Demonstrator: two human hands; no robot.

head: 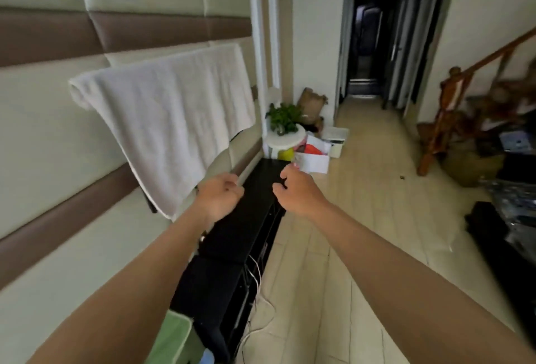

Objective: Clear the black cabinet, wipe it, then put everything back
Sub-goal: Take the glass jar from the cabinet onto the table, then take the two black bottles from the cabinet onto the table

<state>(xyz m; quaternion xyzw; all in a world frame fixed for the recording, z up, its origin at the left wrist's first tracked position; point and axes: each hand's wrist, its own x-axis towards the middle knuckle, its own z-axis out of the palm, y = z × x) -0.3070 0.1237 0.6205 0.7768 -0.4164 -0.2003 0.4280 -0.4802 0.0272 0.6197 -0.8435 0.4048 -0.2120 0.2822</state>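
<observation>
The long black cabinet (pixel 232 247) runs along the padded wall from the bottom centre away from me, and its top looks bare where it shows. Both my arms reach out above it. My left hand (pixel 219 196) hovers over the cabinet's wall-side edge with its fingers curled into the palm and nothing visible in it. My right hand (pixel 295 189) hovers over the floor-side edge with loosely curled fingers, and I see nothing held. A green cloth (pixel 174 340) lies at the cabinet's near end.
A white towel (pixel 174 119) drapes over a flat panel leaning on the wall. Beyond the cabinet stand a potted plant (pixel 282 118) on a white stool, then boxes and papers (pixel 314 157). White cables (pixel 255 279) trail down the cabinet front. Dark items (pixel 499 247) and a wooden stair rail (pixel 446 119) lie to the right.
</observation>
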